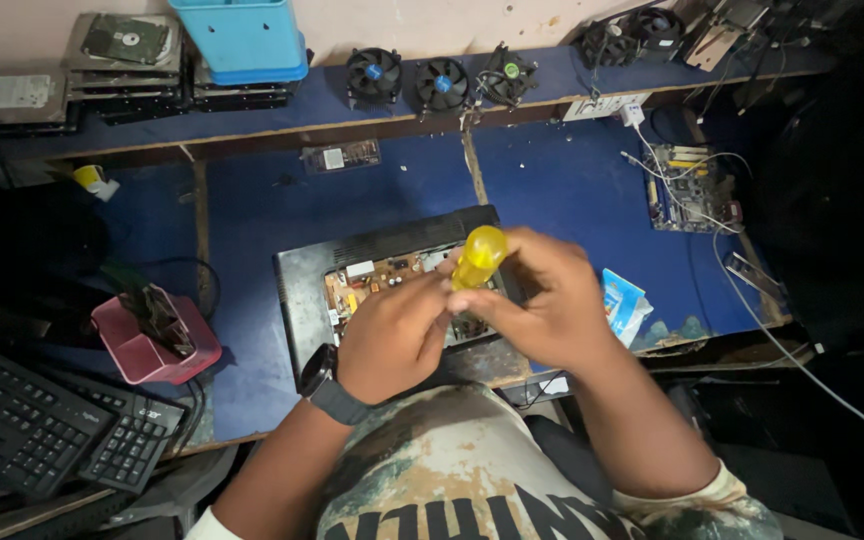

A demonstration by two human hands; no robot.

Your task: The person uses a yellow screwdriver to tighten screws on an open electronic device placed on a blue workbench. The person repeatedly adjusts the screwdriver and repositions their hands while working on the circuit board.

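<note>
A yellow-handled screwdriver (478,256) stands nearly upright over a brown circuit board (377,280) that lies inside an opened black device casing (297,290) on the blue bench. My right hand (542,300) wraps the screwdriver handle from the right. My left hand (392,335), with a dark watch on its wrist, closes around the lower part of the tool just above the board. The screwdriver's shaft and tip are hidden behind my fingers.
A pink tray of parts (152,335) and two black keyboards (42,420) sit at left. Cooling fans (442,80), stacked drives (122,60) and a blue bin (242,40) line the back shelf. A green board with wires (687,185) lies at right, a blue-white packet (624,305) beside my right hand.
</note>
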